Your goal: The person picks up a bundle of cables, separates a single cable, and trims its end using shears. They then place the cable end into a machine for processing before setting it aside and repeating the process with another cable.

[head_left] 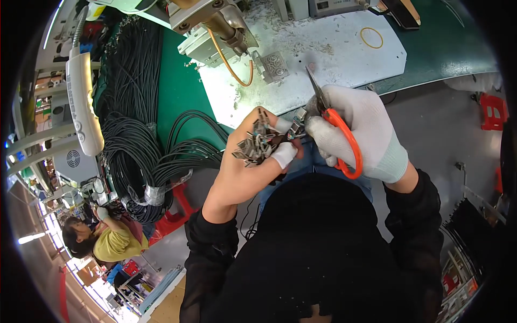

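Note:
My left hand (237, 180), bare but for white wraps on the thumb and a finger, is closed round a bunch of cable ends with small metal connectors (260, 139). Black cables (196, 153) run away from it to the left. In a white glove, my right hand (369, 121) grips red-handled scissors (350, 144), their pointed blades upward and away from me. The gloved fingertips are close beside a single connector (296, 126) that sticks out of the bunch toward them. Whether they touch it I cannot tell.
A machine head (229, 35) with a copper-coloured tube stands over a white board (344, 59) strewn with small metal scraps. A yellow ring (371, 37) lies there too. Thick black cable coils (132, 134) hang at left. A lamp (83, 102) and a co-worker (116, 239) are farther left.

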The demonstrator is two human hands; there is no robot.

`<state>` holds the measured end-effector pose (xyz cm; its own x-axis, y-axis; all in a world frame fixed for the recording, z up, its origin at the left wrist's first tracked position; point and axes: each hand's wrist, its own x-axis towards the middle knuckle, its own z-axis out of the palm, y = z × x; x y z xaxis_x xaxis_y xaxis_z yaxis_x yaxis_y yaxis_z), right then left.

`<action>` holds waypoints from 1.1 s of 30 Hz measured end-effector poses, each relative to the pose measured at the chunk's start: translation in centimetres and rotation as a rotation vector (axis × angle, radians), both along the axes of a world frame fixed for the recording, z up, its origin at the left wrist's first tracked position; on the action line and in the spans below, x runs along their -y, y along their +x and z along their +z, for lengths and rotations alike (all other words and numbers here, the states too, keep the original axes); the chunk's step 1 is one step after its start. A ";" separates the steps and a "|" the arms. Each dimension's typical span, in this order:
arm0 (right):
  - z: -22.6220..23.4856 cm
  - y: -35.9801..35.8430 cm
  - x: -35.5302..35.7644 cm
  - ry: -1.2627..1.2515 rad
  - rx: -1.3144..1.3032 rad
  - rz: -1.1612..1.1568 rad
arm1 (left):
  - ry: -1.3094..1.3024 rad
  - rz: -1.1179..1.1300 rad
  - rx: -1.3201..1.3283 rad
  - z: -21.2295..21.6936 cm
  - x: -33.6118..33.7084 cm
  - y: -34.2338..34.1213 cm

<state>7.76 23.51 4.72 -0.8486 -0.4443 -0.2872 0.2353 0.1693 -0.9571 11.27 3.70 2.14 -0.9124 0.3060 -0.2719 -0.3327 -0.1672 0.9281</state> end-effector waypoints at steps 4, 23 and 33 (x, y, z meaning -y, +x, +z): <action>-0.4 0.6 -0.6 0.006 -0.060 -0.040 | -0.115 -0.011 -0.044 0.3 -1.2 0.2; -0.8 0.1 -1.6 -0.083 -0.467 0.106 | -0.011 -0.300 0.002 0.4 0.0 -0.2; 0.8 0.0 -0.8 -0.125 0.175 0.087 | -0.330 0.159 -0.442 -0.2 -1.6 1.0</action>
<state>7.75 24.30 5.48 -0.7474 -0.5552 -0.3647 0.3893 0.0789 -0.9177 12.29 5.25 1.94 -0.9890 0.1193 0.0877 0.1040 0.1383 0.9849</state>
